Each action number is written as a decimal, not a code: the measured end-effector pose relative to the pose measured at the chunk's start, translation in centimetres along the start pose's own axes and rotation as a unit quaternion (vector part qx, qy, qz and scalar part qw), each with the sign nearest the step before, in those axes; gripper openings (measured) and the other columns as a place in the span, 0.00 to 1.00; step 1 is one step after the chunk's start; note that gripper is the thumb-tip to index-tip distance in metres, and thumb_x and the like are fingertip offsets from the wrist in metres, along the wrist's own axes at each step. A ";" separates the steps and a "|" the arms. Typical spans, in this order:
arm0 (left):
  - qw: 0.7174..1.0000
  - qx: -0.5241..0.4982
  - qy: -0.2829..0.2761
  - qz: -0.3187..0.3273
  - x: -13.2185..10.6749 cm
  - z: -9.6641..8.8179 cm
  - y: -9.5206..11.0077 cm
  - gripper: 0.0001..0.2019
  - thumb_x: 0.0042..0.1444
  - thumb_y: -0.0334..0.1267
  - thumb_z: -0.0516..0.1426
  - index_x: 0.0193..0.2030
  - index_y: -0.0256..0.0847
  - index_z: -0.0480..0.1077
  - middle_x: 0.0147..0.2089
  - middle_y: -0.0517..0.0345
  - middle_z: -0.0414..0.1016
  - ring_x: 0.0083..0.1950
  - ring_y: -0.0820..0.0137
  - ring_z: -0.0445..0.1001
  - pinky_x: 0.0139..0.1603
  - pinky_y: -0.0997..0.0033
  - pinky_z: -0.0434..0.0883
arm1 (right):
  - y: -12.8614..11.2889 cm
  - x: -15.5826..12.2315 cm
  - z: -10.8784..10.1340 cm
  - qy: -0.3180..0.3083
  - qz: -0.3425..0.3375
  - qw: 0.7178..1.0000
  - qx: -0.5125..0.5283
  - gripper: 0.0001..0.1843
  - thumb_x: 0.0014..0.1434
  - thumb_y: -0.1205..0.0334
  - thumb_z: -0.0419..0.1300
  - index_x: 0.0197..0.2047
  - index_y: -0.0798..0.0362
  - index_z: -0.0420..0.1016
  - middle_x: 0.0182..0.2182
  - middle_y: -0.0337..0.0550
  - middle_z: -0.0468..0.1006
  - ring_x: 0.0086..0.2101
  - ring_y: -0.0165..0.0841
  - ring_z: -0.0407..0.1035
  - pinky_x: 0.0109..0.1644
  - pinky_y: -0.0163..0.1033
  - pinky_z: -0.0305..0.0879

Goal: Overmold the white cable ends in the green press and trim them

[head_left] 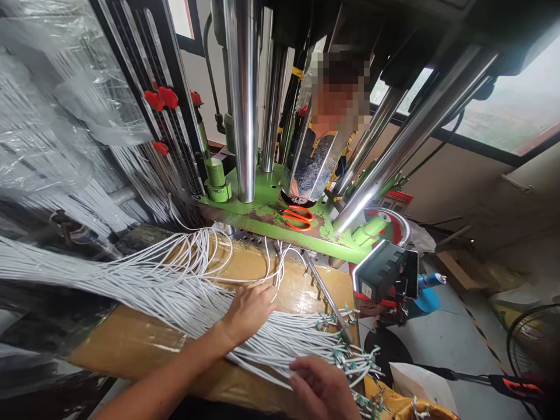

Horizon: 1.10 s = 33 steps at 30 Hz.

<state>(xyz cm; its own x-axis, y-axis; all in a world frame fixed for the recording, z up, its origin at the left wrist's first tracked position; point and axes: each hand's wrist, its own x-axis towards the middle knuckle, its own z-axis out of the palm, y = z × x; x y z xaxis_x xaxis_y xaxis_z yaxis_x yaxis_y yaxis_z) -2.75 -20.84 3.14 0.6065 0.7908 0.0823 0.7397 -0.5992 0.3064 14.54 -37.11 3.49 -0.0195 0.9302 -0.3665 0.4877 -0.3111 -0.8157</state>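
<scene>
The left hand (249, 312) lies open, fingers spread on a slick bundle of thin white insulated wires (280, 344), whose green-crimped ends (345, 356) fan out just beside the right hand (321, 388). That hand is half-curled on the strands; whether it grips cannot be told. Beyond the left hand, orange-handled scissors (298, 218) lie on a chipped green steel press bed (258, 204) between chrome columns (244, 99).
</scene>
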 end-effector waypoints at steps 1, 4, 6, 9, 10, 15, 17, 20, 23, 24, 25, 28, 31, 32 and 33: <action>1.000 0.015 0.001 0.022 0.4 0.4 0.1 0.07 0.57 0.30 0.54 0.33 0.40 0.74 0.31 0.55 0.78 0.37 0.62 0.76 0.36 0.68 0.71 | -0.2 0.8 0.0 0.022 -0.017 1.000 0.002 0.17 0.57 0.49 0.59 0.41 0.52 0.78 0.28 0.42 0.77 0.29 0.33 0.70 0.34 0.35 0.66; 0.992 0.018 0.086 0.091 -0.6 0.4 -0.7 0.14 0.57 0.22 0.49 0.38 0.38 0.74 0.34 0.54 0.79 0.39 0.64 0.77 0.41 0.67 0.73 | -1.2 2.4 0.4 0.070 -0.017 0.996 0.054 0.21 0.60 0.46 0.54 0.39 0.56 0.77 0.24 0.41 0.74 0.23 0.29 0.66 0.27 0.32 0.62; 0.974 0.009 0.178 0.140 -2.0 -0.5 -1.6 0.18 0.57 0.21 0.47 0.49 0.35 0.72 0.45 0.49 0.79 0.48 0.64 0.76 0.49 0.66 0.72 | -2.1 3.3 0.8 0.087 -0.009 0.993 0.082 0.22 0.62 0.45 0.52 0.36 0.55 0.76 0.23 0.40 0.72 0.21 0.28 0.64 0.25 0.32 0.61; 0.946 -0.028 0.254 0.198 -4.2 -2.4 -2.5 0.23 0.58 0.21 0.47 0.59 0.35 0.65 0.56 0.48 0.73 0.58 0.63 0.70 0.58 0.64 0.68 | -2.8 5.2 0.7 0.139 -0.049 0.989 0.017 0.21 0.65 0.49 0.49 0.33 0.53 0.76 0.24 0.41 0.74 0.24 0.31 0.67 0.29 0.34 0.63; 0.940 -0.059 0.268 0.202 -4.9 -3.0 -2.7 0.24 0.58 0.21 0.48 0.60 0.38 0.64 0.56 0.50 0.73 0.59 0.63 0.70 0.58 0.63 0.68 | -2.8 5.9 0.3 0.183 -0.067 0.980 -0.037 0.20 0.65 0.51 0.48 0.34 0.53 0.76 0.27 0.43 0.75 0.27 0.33 0.69 0.32 0.36 0.64; 0.916 -0.315 0.242 0.062 -8.4 -5.6 -2.4 0.24 0.61 0.25 0.51 0.61 0.53 0.62 0.42 0.62 0.78 0.40 0.72 0.78 0.43 0.76 0.75 | -1.9 8.4 -3.6 0.352 -0.136 0.894 -0.242 0.20 0.63 0.63 0.49 0.56 0.57 0.68 0.48 0.57 0.74 0.48 0.45 0.66 0.52 0.52 0.65; 0.920 -0.371 0.104 0.075 -9.3 -6.2 -2.0 0.20 0.63 0.28 0.49 0.58 0.54 0.65 0.40 0.61 0.78 0.38 0.72 0.77 0.40 0.77 0.75 | -2.1 8.2 -4.3 0.300 -0.196 0.899 -0.249 0.26 0.61 0.70 0.48 0.63 0.54 0.59 0.57 0.56 0.66 0.57 0.42 0.60 0.59 0.53 0.61; 0.911 -0.366 -0.095 0.166 -9.8 -6.3 -1.6 0.18 0.62 0.28 0.47 0.51 0.52 0.70 0.43 0.57 0.77 0.43 0.71 0.75 0.46 0.75 0.73 | -3.1 6.8 -3.2 0.149 -0.276 0.902 -0.298 0.31 0.56 0.76 0.49 0.60 0.44 0.63 0.67 0.47 0.51 0.66 0.42 0.42 0.65 0.58 0.49; 0.907 -0.369 -0.118 0.162 -9.6 -5.6 -1.9 0.18 0.63 0.28 0.45 0.49 0.50 0.71 0.44 0.57 0.76 0.45 0.71 0.74 0.49 0.75 0.72 | -3.5 4.3 -1.6 -0.042 -0.303 0.908 -0.287 0.21 0.48 0.75 0.54 0.42 0.43 0.74 0.65 0.37 0.58 0.66 0.44 0.43 0.66 0.63 0.39; 0.916 -0.365 -0.090 0.141 -9.5 -5.1 -2.2 0.17 0.64 0.28 0.45 0.49 0.49 0.71 0.44 0.57 0.76 0.45 0.71 0.75 0.49 0.76 0.71 | -3.4 3.4 -1.3 -0.078 -0.300 0.912 -0.268 0.17 0.47 0.75 0.54 0.37 0.46 0.73 0.60 0.38 0.66 0.65 0.43 0.48 0.67 0.62 0.38; 0.926 -0.353 -0.058 0.119 -9.2 -4.6 -2.4 0.16 0.64 0.29 0.46 0.50 0.48 0.70 0.44 0.57 0.76 0.46 0.71 0.75 0.49 0.76 0.71 | -3.3 2.6 -1.4 -0.100 -0.288 0.919 -0.250 0.15 0.46 0.75 0.53 0.34 0.48 0.71 0.52 0.39 0.74 0.61 0.41 0.56 0.68 0.60 0.38; 0.958 -0.267 -0.003 0.102 -7.6 -2.9 -2.8 0.15 0.64 0.31 0.49 0.55 0.46 0.67 0.47 0.56 0.75 0.48 0.70 0.74 0.50 0.75 0.70 | -2.6 1.2 -2.8 -0.078 -0.223 0.945 -0.227 0.13 0.51 0.75 0.49 0.32 0.50 0.69 0.30 0.37 0.77 0.40 0.32 0.72 0.66 0.52 0.50; 0.979 -0.144 -0.037 0.139 -5.2 -1.4 -1.9 0.17 0.61 0.27 0.50 0.55 0.43 0.67 0.50 0.52 0.74 0.50 0.65 0.72 0.49 0.69 0.71 | -1.8 2.5 -5.4 0.014 -0.148 0.962 -0.230 0.14 0.62 0.69 0.47 0.43 0.50 0.72 0.37 0.43 0.78 0.38 0.33 0.71 0.52 0.43 0.65; 0.984 -0.100 -0.057 0.139 -4.4 -1.1 -1.5 0.17 0.59 0.25 0.50 0.53 0.42 0.68 0.50 0.51 0.73 0.51 0.63 0.72 0.47 0.67 0.71 | -1.5 3.4 -6.3 0.061 -0.126 0.960 -0.243 0.15 0.63 0.67 0.47 0.47 0.50 0.71 0.42 0.46 0.77 0.43 0.36 0.70 0.50 0.43 0.66; 0.986 -0.061 -0.076 0.132 -3.6 -0.8 -1.1 0.17 0.57 0.24 0.50 0.51 0.41 0.69 0.49 0.51 0.73 0.50 0.62 0.72 0.46 0.66 0.71 | -1.2 4.3 -7.0 0.105 -0.102 0.953 -0.265 0.15 0.63 0.66 0.49 0.50 0.52 0.71 0.44 0.49 0.76 0.46 0.39 0.69 0.50 0.44 0.65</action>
<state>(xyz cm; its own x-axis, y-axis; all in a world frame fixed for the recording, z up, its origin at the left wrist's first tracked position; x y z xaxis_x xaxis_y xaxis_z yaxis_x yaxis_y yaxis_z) -5.96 -22.98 3.26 0.8169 0.5757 0.0339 0.5154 -0.7552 0.4051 20.03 -31.34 6.03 -0.0139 0.9966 -0.0810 0.8653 -0.0286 -0.5004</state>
